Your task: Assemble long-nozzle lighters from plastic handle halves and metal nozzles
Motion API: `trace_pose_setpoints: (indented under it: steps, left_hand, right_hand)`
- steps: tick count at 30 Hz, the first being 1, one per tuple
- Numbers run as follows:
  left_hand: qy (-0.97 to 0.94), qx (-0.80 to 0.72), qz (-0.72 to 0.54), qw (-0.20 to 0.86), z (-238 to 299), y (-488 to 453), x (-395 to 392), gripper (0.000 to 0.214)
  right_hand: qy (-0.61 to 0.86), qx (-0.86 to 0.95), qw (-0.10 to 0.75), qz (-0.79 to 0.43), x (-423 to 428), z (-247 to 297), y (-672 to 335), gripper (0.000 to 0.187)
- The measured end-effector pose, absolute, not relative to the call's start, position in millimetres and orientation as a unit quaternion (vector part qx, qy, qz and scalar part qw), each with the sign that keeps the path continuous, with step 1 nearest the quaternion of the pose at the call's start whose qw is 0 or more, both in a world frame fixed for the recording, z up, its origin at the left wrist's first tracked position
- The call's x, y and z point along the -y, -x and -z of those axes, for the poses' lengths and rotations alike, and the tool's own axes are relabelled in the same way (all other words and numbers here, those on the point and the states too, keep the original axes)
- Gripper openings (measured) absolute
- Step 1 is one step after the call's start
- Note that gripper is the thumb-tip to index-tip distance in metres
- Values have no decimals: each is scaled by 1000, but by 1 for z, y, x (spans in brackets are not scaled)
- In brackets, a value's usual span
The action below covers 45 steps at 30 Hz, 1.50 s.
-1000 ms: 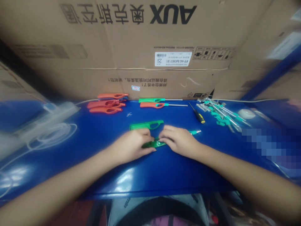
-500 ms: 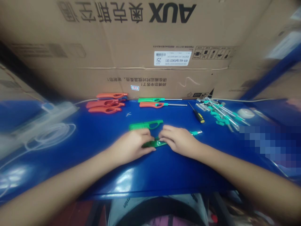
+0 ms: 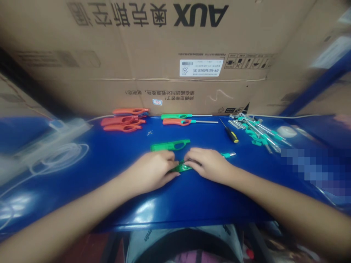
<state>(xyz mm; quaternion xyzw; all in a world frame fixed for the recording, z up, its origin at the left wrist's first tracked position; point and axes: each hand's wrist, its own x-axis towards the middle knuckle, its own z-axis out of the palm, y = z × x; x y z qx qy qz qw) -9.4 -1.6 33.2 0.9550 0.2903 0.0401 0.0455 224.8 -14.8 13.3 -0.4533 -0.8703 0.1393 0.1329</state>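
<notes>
Between my two hands lies a green lighter casing half on the blue table. My left hand is closed around its left part, thumb below and fingers above. My right hand pinches at its middle and right side, hiding much of it. A silver tube with a teal collar pokes out right of my right hand; whether it sits in the casing is hidden. Just beyond my left hand rests another green casing half, with its trigger loop to the right.
Orange lighter casings are piled at the back left. Two long lighters lie at the back middle. A black-and-yellow screwdriver lies beside metal tubes with teal parts. A power strip and white cable occupy the left.
Both hands stay on the green casing half, with only small finger shifts. The casing has tilted or slid slightly, and less of its right part shows.
</notes>
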Motion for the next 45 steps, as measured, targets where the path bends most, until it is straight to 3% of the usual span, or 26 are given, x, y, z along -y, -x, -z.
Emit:
trace_pose_setpoints:
  steps: [12,21,29,40,45]
  left_hand:
    - [-952,-284,-84,79,-25,9,-5,26]
    - [-957,-284,-57,29,-29,2,0,26]
    - [-937,-283,-145,145,-14,6,-10,23]
    - [-939,-273,-142,156,-16,4,-9,25]
    - [-938,-274,-123,173,-22,8,-10,28]
  right_hand:
    - [495,838,164,-159,13,-10,-225,12]
    - [502,836,162,-151,13,-12,-224,16]
    - [526,821,169,-141,12,-8,-224,22]
    - [519,802,214,-203,11,-10,-225,24]
    - [471,821,235,-221,11,-18,-230,12]
